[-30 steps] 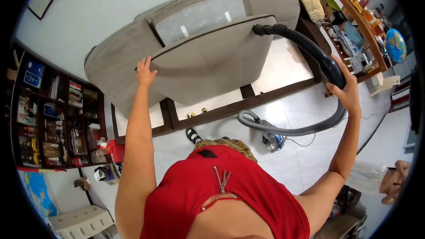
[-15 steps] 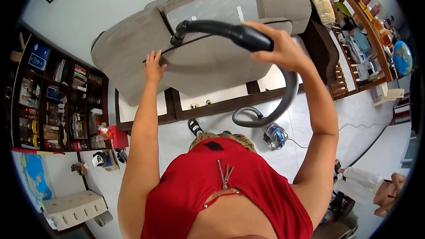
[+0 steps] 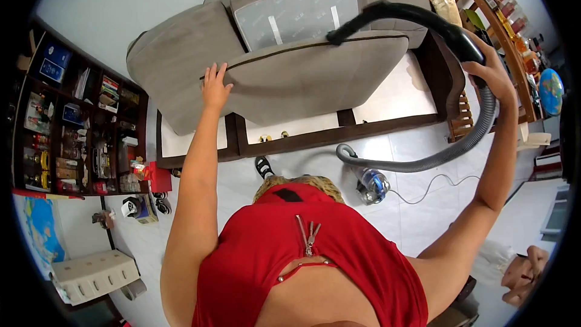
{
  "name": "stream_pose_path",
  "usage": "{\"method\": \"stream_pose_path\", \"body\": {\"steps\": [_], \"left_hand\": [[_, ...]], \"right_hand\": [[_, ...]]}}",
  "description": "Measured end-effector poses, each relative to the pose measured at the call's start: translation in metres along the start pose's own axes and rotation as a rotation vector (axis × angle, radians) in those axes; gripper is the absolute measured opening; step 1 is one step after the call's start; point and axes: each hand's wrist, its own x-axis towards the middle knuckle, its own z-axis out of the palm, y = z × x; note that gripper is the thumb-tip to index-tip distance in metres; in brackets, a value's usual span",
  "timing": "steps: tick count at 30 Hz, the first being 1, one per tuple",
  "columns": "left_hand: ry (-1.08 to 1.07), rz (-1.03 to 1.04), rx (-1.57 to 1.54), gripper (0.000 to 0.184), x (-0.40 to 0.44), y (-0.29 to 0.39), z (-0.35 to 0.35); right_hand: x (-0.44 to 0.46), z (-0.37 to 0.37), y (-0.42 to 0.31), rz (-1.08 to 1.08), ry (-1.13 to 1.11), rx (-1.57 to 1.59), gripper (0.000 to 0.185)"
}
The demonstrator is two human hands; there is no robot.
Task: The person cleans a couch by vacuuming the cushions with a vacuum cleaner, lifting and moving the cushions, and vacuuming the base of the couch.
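On the sofa base point(image 3: 315, 139), a grey-brown cushion point(image 3: 308, 85) stands tilted, its broad face towards the wearer; its long axis runs left to right, and dark piping follows its top edge. Above it, the black vacuum tube point(image 3: 417, 11) arches also sideways, smooth and glossy, its nozzle pointing down-left at this piping. The right hand point(image 3: 495, 72) is closed around the tube's handle end. The left hand point(image 3: 216, 89) lies with spread fingers upon the cushion's left upper edge, not wrapped around it.
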Motion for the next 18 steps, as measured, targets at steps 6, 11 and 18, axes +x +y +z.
{"method": "stream_pose_path", "body": {"steps": [6,11,18], "left_hand": [[0.032,0.034,-0.010,0.081,0.006,-0.012,0.015],[0.000,0.046,-0.010,0.081,0.024,-0.019,0.019],[-0.084,0.000,-0.001,0.082,0.033,-0.016,0.005]], "right_hand": [[-0.037,0.021,-0.030,-0.019,0.094,0.009,0.080],[-0.030,0.102,-0.061,-0.434,-0.150,0.098,0.073],[-0.027,0.135,-0.052,-0.450,-0.104,-0.116,0.076]]}}
